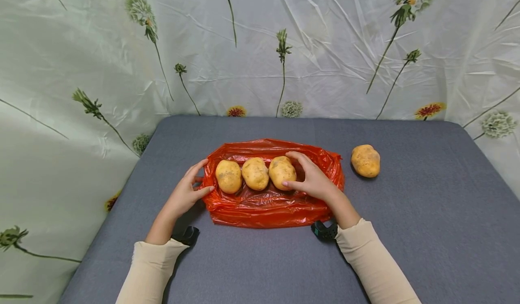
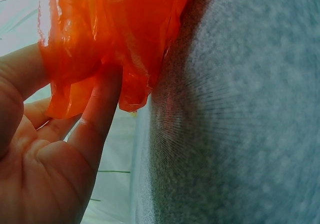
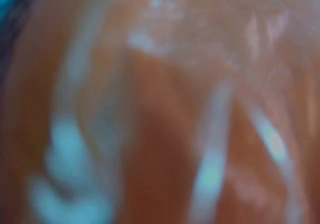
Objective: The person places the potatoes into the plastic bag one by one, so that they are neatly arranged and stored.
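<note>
A red plastic bag (image 1: 264, 213) lies spread on the grey table, with three potatoes in a row on it: a left one (image 1: 229, 176), a middle one (image 1: 255, 174) and a right one (image 1: 282, 173). My right hand (image 1: 314, 180) holds the right potato between thumb and fingers. At the bag's left edge, my left hand (image 1: 188, 193) grips the plastic; in the left wrist view, red film (image 2: 130, 29) drapes over its fingertips. Blurred, shiny reddish plastic (image 3: 165, 134) fills the right wrist view, which hides that hand's fingers.
Another potato (image 1: 365, 161) sits on the grey table (image 1: 426, 231), right of the bag. A flower-patterned cloth (image 1: 325, 60) hangs behind the table and along its sides. Dark wrist devices (image 1: 324, 231) are worn near both sleeves.
</note>
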A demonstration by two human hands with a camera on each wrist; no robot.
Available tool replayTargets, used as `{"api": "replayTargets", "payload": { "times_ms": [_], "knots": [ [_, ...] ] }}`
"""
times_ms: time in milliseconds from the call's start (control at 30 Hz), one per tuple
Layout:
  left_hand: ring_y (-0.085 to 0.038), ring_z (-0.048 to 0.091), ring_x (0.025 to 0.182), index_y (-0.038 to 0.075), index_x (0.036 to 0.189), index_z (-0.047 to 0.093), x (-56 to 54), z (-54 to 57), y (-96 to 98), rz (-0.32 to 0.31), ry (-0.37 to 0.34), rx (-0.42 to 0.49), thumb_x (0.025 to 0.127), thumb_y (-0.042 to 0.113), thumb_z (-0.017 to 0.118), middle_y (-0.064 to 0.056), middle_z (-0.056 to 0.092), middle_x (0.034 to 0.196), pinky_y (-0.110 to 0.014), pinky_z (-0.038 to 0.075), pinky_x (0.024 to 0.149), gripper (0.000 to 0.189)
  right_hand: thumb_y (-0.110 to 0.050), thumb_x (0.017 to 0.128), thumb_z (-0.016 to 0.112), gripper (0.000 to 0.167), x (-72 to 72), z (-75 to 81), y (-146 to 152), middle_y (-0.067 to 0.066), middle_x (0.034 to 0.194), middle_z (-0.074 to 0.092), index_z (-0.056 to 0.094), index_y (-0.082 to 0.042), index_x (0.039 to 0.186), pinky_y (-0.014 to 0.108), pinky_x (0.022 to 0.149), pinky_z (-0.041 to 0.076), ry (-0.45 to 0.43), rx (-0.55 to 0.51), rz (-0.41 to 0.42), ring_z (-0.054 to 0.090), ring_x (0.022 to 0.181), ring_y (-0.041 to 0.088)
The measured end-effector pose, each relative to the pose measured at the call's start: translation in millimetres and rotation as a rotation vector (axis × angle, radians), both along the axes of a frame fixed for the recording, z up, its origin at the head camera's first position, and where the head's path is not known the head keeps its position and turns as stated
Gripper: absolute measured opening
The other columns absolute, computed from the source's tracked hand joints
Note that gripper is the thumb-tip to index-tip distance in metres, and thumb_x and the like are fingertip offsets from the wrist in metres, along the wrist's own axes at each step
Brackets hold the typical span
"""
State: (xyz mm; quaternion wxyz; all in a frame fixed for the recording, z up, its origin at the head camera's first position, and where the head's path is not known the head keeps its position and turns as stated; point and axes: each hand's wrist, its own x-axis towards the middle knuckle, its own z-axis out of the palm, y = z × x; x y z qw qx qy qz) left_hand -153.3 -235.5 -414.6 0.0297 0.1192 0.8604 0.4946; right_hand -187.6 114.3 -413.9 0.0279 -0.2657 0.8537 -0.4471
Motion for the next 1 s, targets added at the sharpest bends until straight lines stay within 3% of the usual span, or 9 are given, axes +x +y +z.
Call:
{"api": "replayTargets", "payload": {
  "times_ms": [367, 500, 700, 1000],
  "knots": [
    [-0.034, 0.047, 0.103, 0.011, 0.141, 0.026, -1.3, -1.5, -0.8, 0.009, -0.012, -0.003, 0.08, 0.008, 0.068, -0.015, 0.026, 0.138, -0.045, 0.045, 0.079, 0.074, -0.024, 0.077, 0.072, 0.07, 4.7, 12.5, 7, 0.012, 0.132, 0.04, 0.036, -0.008, 0.135, 0.044, 0.097, 0.03, 0.087, -0.077, -0.035, 0.037, 0.121, 0.025],
    [-0.036, 0.047, 0.103, 0.007, 0.141, 0.026, 2.4, 8.1, 4.5, 0.012, -0.025, -0.003, 0.08, 0.004, 0.067, -0.018, 0.025, 0.138, -0.047, 0.044, 0.079, 0.073, -0.018, 0.078, 0.071, 0.067, 9.1, 21.0, 13, 0.011, 0.134, 0.039, 0.036, -0.007, 0.135, 0.044, 0.098, 0.029, 0.112, -0.099, -0.059, 0.036, 0.122, 0.026],
    [-0.04, 0.045, 0.103, -0.001, 0.139, 0.025, 11.8, 29.0, 14.7, 0.009, -0.028, -0.011, 0.081, -0.002, 0.064, -0.023, 0.024, 0.137, -0.051, 0.043, 0.08, 0.07, -0.003, 0.078, 0.068, 0.062, 25.5, 49.9, 21, 0.023, 0.131, 0.039, 0.036, 0.006, 0.131, 0.049, 0.096, 0.03, 0.157, -0.124, -0.104, 0.037, 0.119, 0.036],
    [-0.039, 0.046, 0.102, -0.001, 0.139, 0.025, 13.2, 30.8, 14.7, 0.017, -0.028, -0.014, 0.081, -0.002, 0.064, -0.023, 0.024, 0.137, -0.049, 0.044, 0.079, 0.07, 0.005, 0.076, 0.067, 0.061, 31.2, 59.2, 46, 0.029, 0.128, 0.038, 0.035, 0.011, 0.128, 0.055, 0.093, 0.029, 0.161, -0.093, -0.199, 0.035, 0.118, 0.042]
  ]
}}
